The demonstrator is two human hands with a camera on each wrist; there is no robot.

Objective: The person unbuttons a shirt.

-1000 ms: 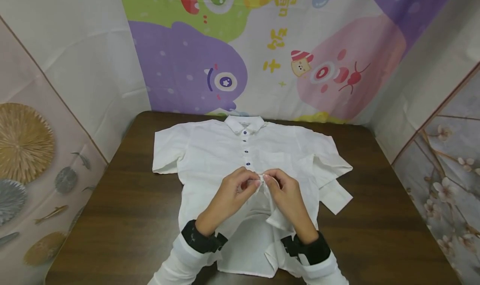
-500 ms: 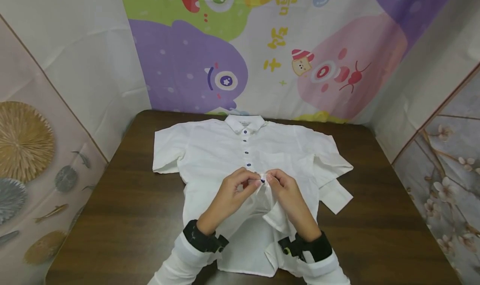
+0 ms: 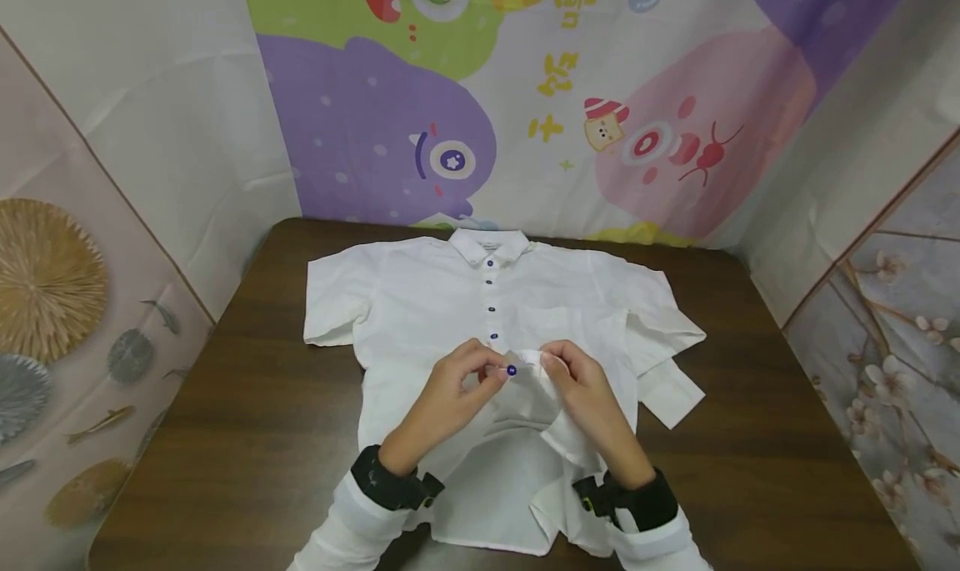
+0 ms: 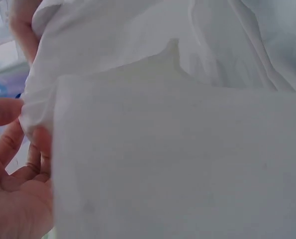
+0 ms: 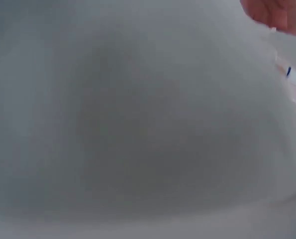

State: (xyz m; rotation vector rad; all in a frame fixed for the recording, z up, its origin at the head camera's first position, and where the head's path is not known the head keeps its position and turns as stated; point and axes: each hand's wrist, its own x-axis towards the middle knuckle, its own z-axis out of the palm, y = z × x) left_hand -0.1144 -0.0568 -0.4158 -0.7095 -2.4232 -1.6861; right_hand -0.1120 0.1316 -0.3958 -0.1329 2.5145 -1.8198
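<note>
A white short-sleeved shirt lies front up, its collar at the far side. My left hand pinches the shirt front beside a dark blue button. Just to the right, my right hand pinches the white front edge, a short stretch of cloth between the two hands. Below them the front gapes, baring the inside of the back panel. Fabric fills most of both wrist views; the left hand shows at the left of its own view, its fingers on the cloth edge.
The shirt rests on a dark brown wooden table. A patterned cloth backdrop with cartoon figures hangs behind it. More buttons run down from the collar. A white cloth piece sticks out under the right-hand sleeve.
The hands have drawn slightly apart, the left one moving left and the right one a little right. The blue button between them now shows plainly at the left fingertips.
</note>
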